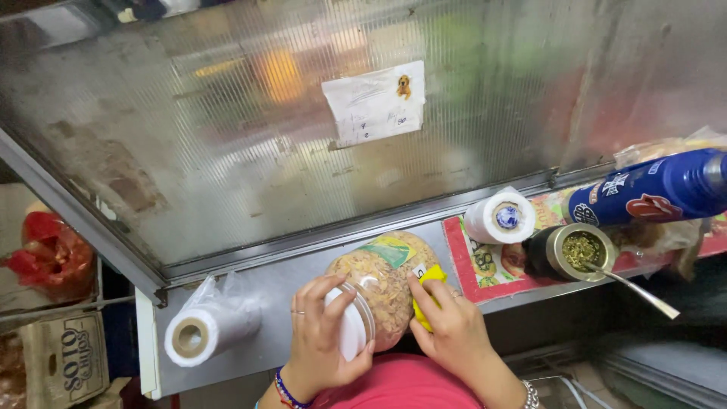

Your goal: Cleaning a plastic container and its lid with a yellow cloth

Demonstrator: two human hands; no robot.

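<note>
Head view: left hand [326, 333] is cupping a white lid [351, 331], fingers wrapped on it at the mouth of a clear jar of cereal [382, 291] lying on the metal counter [280, 288]. Right hand [447, 322] is pinching a yellow cloth [428, 299] against the jar. Jar is looking light, smooth, slippery plastic; best gripped around its body. Plastic bag roll [204, 329] is sitting nearby.

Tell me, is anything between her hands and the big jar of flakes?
No. Both hands are already on the jar of flakes. The left hand wraps around its white lid, and the right hand presses on its side, holding a yellow cloth against it. Nothing visible sits in between.
</note>
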